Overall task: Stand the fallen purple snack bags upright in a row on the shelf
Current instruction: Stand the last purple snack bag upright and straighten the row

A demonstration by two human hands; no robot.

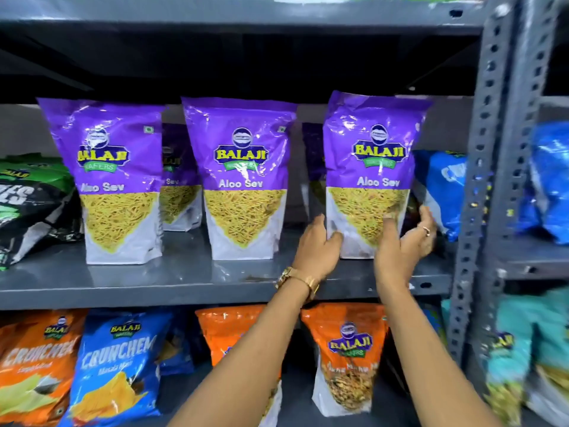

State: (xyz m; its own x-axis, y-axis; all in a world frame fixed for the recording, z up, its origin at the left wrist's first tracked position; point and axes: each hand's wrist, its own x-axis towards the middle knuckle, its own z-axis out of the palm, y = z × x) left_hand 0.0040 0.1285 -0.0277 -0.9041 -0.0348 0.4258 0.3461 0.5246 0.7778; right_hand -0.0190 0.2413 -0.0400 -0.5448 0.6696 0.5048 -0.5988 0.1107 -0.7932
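Shelf: a grey metal shelf (184,282) runs across the middle of the view, with three purple snack bags standing upright along its front.
Left purple bag: (114,180) stands at about 9 o'clock from the centre, tilted slightly.
Middle purple bag: (243,180) stands upright near the centre, well apart from its neighbours.
Right purple bag: (372,174) stands at about 3 o'clock from the middle one, base on the shelf, held on both sides.
Rear purple bags: (180,180) more purple bags show in the gaps behind the front row.
Left hand: (317,245) wears a gold watch (297,280); its fingers are pressed on the lower left edge of the right purple bag.
Right hand: (406,238) wears a ring; thumb on the bag's front, fingers wrapped round its right side, clasping it.
Blue bag: (443,189) leans just beside the held bag, at its 3 o'clock.
Green and black bag: (30,198) lies slumped at the far 9 o'clock end.
Lower shelf: orange bags (348,349) and a blue chips bag (117,359) stand at 6 o'clock.
Upright post: a perforated grey post (486,180) rises at 3 o'clock.
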